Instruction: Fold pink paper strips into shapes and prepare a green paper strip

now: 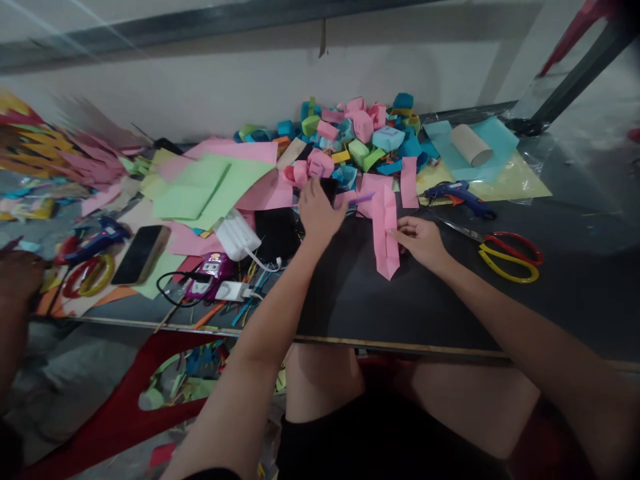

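A creased pink paper strip with a pointed lower end is pinched at its right edge by my right hand. My left hand reaches over the table with thumb and fingers apart, at the front of the pile of folded paper pieces. Just beyond its fingertips lies a small pink folded paper piece, and a dark flat object shows partly behind the hand. Between my hands lies a purple pen-like stick. Scissors with red and yellow handles rest right of my right hand.
Behind is a heap of colourful folded paper pieces. A blue glue gun and a cardboard tube lie at the right. Left are green sheets, a phone, a purple power strip, cables and another person's hand.
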Demonstrator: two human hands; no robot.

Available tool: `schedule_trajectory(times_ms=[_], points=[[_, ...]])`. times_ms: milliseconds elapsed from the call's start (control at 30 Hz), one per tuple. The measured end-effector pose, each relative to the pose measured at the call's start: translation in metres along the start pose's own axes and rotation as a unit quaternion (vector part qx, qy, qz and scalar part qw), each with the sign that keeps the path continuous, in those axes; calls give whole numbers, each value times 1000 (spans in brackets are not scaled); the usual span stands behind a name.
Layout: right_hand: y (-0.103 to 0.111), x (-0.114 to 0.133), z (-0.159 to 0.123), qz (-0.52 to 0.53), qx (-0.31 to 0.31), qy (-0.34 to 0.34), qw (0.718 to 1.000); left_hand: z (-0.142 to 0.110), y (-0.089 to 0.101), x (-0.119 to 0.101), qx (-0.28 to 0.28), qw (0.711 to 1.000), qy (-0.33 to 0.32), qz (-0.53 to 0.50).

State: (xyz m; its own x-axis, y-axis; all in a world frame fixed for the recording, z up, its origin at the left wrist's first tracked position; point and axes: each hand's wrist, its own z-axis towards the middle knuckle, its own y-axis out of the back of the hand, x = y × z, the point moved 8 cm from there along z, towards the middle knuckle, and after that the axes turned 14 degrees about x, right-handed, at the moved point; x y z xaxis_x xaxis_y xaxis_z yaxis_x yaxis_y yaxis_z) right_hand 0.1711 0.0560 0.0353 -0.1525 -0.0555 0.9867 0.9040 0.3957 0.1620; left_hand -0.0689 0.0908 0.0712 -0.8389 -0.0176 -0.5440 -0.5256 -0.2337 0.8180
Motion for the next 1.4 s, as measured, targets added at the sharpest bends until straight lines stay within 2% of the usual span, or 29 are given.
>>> schedule_trajectory(times_ms=[100, 167, 333, 500, 833, 967, 1300, 1400], points=[[-1, 0, 0, -14, 2, 1, 1000, 11, 9, 28, 35, 985, 123, 115], [-1, -1, 0, -19, 2, 3, 1000, 14, 7, 34, 71, 977, 143, 139], [-1, -2, 1, -14, 3, 2, 1000, 15, 3, 26, 85, 975, 122, 166], [-1, -2, 0, -20, -1, -1, 1000, 12, 1, 28, 79, 973, 137, 169], [-1, -3, 0, -34, 4, -4, 999, 14, -3, 35, 54, 993, 85, 69], [-1, -2, 0, -38, 4, 0, 999, 14, -4, 35, 71, 992, 78, 68], [-1, -2, 0, -39, 3, -10, 999, 12, 1, 26, 72, 987, 115, 82], [-1, -3, 0, -34, 5, -11, 999, 18, 7, 33, 90, 989, 111, 49]])
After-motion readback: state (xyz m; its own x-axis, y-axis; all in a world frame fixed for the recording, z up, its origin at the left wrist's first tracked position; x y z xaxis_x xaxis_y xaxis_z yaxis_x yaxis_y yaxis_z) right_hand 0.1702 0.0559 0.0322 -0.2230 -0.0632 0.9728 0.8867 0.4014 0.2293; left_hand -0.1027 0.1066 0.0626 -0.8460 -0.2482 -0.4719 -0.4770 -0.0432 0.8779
